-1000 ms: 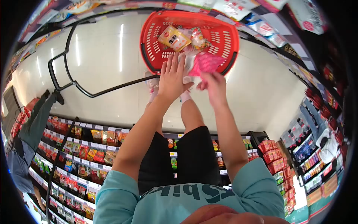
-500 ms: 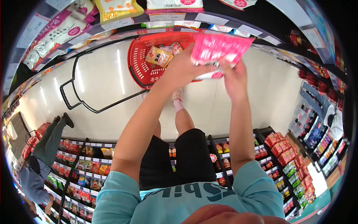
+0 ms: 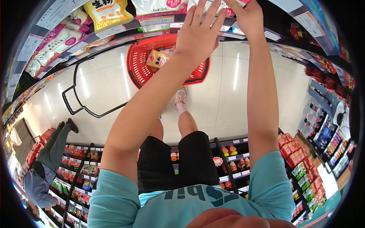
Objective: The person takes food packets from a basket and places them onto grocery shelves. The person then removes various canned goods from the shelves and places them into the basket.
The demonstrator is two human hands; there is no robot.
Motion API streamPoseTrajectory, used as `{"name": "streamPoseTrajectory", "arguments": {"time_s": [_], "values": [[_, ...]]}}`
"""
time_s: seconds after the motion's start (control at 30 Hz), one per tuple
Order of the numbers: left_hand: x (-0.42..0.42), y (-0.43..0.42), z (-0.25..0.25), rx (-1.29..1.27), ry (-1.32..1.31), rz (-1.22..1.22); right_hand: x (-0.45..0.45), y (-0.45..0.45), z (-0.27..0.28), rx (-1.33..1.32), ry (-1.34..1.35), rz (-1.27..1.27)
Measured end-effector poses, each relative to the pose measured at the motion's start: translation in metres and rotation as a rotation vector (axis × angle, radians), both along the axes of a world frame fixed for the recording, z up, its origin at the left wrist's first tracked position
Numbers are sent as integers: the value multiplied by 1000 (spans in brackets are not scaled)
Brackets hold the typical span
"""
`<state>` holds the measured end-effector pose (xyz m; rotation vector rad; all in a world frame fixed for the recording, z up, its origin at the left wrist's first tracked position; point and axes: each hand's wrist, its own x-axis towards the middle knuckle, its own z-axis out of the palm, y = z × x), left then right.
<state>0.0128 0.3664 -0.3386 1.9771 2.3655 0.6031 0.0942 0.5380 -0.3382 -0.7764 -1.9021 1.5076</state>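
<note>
white-pink packet (image 3: 230,12) at shelf (image 3: 161,20), handling apparently unfinished; yellow pouch (image 3: 156,59) already in red basket (image 3: 134,51). left hand (image 3: 198,37): fingers spread over packet. right hand (image 3: 249,19): thumb at packet edge, clamped or loose, cannot tell.

Left hand (image 3: 198,36), right hand (image 3: 249,18) at white-pink packet (image 3: 229,12).
</note>
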Motion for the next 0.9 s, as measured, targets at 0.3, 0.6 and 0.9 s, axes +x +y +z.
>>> {"name": "streamPoseTrajectory", "arguments": {"time_s": [0.3,0.6,0.9], "values": [[-9,33,-31,-146,-67,5,-11,-59,15,931,-259,-175],[42,-137,-39,-150,-405,-78,-47,-41,-21,1143,-661,-164],[106,-338,-125,-671,-1139,67,-13,-153,-75,718,58,126]]}}
